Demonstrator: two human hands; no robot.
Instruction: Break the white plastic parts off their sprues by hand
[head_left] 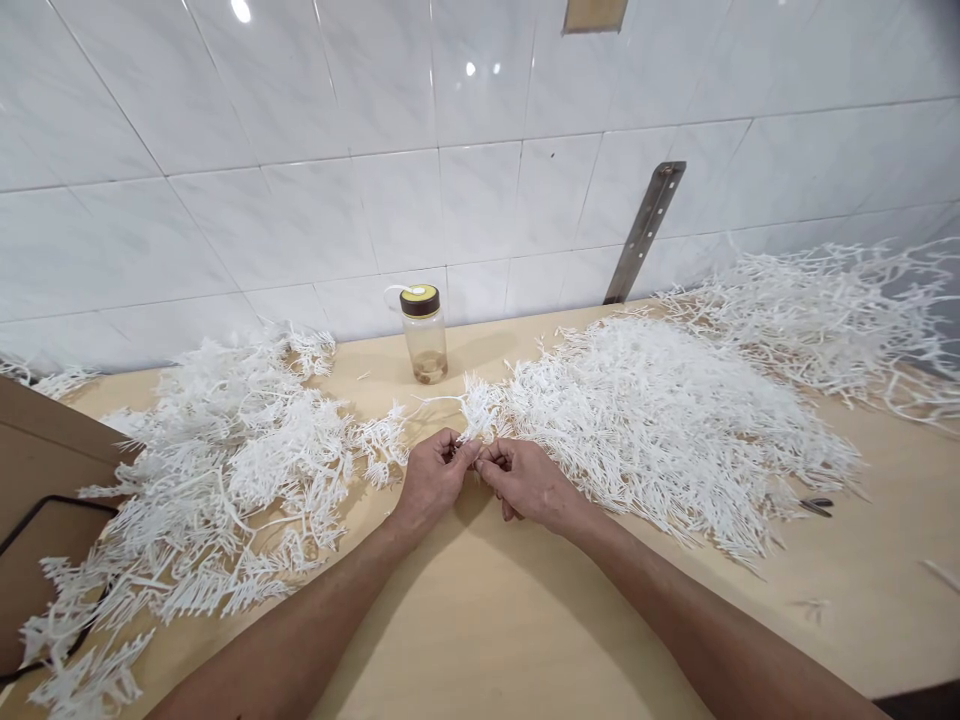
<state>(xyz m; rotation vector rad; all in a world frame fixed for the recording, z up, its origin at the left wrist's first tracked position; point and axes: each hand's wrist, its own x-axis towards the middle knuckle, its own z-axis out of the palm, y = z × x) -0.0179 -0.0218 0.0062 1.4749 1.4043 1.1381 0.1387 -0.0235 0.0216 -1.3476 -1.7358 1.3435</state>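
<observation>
My left hand [436, 474] and my right hand [523, 480] meet fingertip to fingertip over the middle of the table. Both are closed in a pinch on a white branching sprig [480, 408], which looks like plastic and rises just beyond the fingers. Its lower end is hidden by my fingertips. Right of my hands lies a broad pile of straight, thin white sprigs [660, 420]. To the left spreads a looser heap of fuller, branched white pieces [277, 470], with a small tuft [382, 442] close to my left hand.
A clear bottle [425, 338] with a dark and yellow lid stands behind my hands. A metal bracket [646, 230] leans against the tiled wall. More tangled white strands [832, 310] lie at the far right, near small dark snips [816, 506]. A brown box [52, 500] stands left.
</observation>
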